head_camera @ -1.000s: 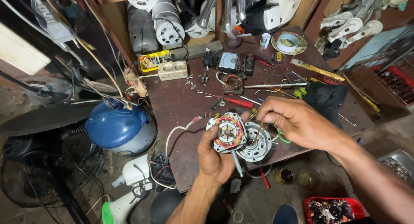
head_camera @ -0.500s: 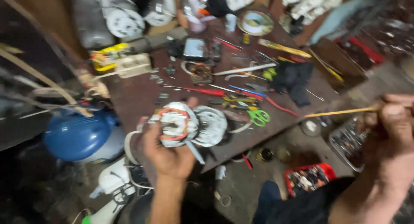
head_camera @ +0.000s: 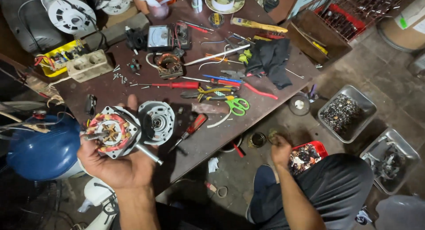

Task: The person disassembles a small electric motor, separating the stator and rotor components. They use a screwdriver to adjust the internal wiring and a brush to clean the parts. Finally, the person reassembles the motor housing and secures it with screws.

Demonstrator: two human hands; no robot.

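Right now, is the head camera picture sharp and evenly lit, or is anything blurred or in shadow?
Head view: mostly sharp; the motor in the left hand reads clearly; the right hand, low by the red tray, is slightly soft; the left edge beside the blue housing is in dark shadow; wide-angle bending at the edges.

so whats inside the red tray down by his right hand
The red tray on the floor holds a heap of small mixed metal parts, too small to tell apart. The right hand reaches down at its left edge and covers that side, and the knee hides its lower part.
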